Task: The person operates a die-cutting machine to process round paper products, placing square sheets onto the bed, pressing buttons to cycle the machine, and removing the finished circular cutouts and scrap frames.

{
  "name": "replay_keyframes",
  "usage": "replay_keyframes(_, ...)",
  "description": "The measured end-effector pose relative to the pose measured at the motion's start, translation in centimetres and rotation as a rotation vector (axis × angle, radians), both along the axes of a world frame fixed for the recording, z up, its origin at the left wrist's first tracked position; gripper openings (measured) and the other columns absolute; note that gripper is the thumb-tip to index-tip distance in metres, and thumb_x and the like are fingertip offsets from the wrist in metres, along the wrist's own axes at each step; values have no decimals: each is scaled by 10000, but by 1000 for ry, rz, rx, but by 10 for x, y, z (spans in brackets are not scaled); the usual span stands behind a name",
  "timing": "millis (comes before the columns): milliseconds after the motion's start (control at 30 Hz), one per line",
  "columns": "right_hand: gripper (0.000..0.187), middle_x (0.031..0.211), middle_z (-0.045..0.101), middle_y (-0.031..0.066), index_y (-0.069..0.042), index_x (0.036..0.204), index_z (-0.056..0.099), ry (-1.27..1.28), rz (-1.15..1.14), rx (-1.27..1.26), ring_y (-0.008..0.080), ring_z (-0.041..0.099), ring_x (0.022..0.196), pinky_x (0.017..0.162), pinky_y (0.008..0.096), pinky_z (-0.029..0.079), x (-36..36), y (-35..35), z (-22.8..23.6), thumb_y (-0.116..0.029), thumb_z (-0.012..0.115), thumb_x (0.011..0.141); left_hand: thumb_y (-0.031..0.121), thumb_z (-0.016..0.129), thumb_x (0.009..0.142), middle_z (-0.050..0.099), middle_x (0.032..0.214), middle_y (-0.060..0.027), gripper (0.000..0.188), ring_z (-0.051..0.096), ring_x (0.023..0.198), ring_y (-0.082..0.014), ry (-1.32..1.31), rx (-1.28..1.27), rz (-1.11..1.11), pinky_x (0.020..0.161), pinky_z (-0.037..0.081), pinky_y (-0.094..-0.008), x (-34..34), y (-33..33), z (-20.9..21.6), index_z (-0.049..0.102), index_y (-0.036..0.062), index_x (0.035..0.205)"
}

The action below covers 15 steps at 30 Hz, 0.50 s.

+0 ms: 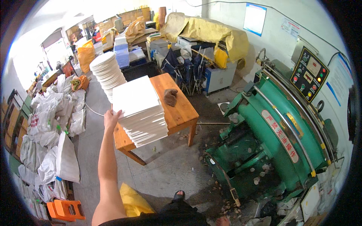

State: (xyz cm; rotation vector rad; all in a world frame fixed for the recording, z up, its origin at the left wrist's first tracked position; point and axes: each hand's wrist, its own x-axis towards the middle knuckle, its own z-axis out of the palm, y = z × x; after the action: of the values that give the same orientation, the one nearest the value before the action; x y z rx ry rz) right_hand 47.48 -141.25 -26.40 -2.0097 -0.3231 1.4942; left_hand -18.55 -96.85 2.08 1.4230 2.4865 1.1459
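Note:
My left arm reaches forward, and my left hand [111, 119] is at the near left corner of a tall stack of white square sheets [136, 98]. The thumb lies against the stack's front edge and the fingers bend around its left side, partly hidden. The stack leans, its layers stepped and uneven along the front. Behind it to the left rises a tall pile of round white discs [106, 70]. Both piles stand at a wooden table [184, 109], where a crumpled brown cloth [170, 97] also lies. My right hand is not in view.
On the right stands a large green machine [264, 124] with a button panel [310, 74]. Small round scraps litter the floor near it. White sacks [49, 124] line the left side, near an orange stool [66, 209]. A yellow bag [134, 201] lies by my legs.

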Motion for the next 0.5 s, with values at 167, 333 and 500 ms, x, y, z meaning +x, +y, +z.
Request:
replay_keyframes(167,395,1029,670,115,-52,1259,568,145,59,130,236,644,872,775,419,520,-42,37,9,-319,569,967,337,717,856,656,892,-16,414,624,835,-131,-885,117,-112,723,492,-340,-84,11,-31,632,23,1112)
replay_keyframes(333,388,1029,647,102,-57,1288,533,-4,155,-17,229,625,866,795,395,518,-39,7,-1,-252,575,955,246,643,891,621,959,2,248,582,898,-131,-992,258,-119,774,438,-280,-100,-22,-39,616,81,1075)
replay_keyframes(500,332,1059,631,112,-44,1220,550,-158,289,-287,227,604,891,764,380,490,-3,-97,-89,-196,591,928,332,552,943,612,1156,-94,429,600,1034,-236,-1294,332,-294,890,472,-399,-71,-111,-34,535,40,1258)
